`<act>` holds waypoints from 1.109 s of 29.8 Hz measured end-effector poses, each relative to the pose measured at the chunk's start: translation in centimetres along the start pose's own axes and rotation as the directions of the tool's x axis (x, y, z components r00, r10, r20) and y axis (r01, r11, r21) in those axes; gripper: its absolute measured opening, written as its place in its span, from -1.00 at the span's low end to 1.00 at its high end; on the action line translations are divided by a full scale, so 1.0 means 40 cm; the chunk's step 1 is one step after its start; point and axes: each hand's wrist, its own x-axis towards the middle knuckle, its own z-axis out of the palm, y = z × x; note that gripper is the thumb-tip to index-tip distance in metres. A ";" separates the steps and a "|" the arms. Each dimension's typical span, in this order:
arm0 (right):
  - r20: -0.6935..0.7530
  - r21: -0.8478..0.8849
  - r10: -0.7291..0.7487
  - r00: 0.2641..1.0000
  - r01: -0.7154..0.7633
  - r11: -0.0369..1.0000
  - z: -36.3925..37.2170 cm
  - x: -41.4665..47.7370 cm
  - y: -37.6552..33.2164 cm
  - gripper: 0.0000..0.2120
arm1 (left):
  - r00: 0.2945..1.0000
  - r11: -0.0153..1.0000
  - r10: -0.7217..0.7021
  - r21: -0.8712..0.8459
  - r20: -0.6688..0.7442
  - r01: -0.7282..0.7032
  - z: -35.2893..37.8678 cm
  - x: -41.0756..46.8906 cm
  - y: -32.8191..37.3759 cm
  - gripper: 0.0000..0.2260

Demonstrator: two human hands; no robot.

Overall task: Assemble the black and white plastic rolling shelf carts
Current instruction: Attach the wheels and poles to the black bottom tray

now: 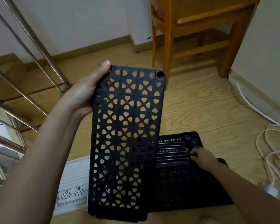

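Observation:
My left hand [86,92] grips the left edge of a black plastic shelf tray [126,136] with heart-shaped cutouts, holding it up in front of me, bottom side showing, a round socket at its top right corner. Below and to the right, a second black tray [181,183] lies on the floor with several black tubes [171,151] inside it. My right hand [200,156] reaches into that tray, its fingers on the ends of the tubes. A white shelf tray [73,183] lies on the floor, partly hidden behind the held tray.
A wooden chair [194,34] stands at the top right. A metal rack [23,70] fills the left side. A white cabinet [265,54] stands at the right, with a coiled white cable [271,152] on the wooden floor [200,102].

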 end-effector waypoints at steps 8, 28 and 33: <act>-0.010 -0.206 0.004 1.000 -0.006 0.979 0.049 0.014 0.007 -0.71 | 0.998 0.999 -0.032 -0.035 -0.057 0.030 0.024 0.023 -0.022 -0.68; 0.270 0.958 0.113 0.956 -0.279 0.066 -0.148 -0.039 -0.056 -0.87 | 0.998 0.998 -0.027 -0.058 -0.052 0.024 0.027 -0.014 -0.027 -0.71; 0.115 0.885 -0.214 0.970 -0.198 -0.421 -0.292 -0.140 -0.145 -0.50 | 0.999 0.999 -0.036 -0.001 -0.014 0.036 0.040 -0.052 -0.004 -0.77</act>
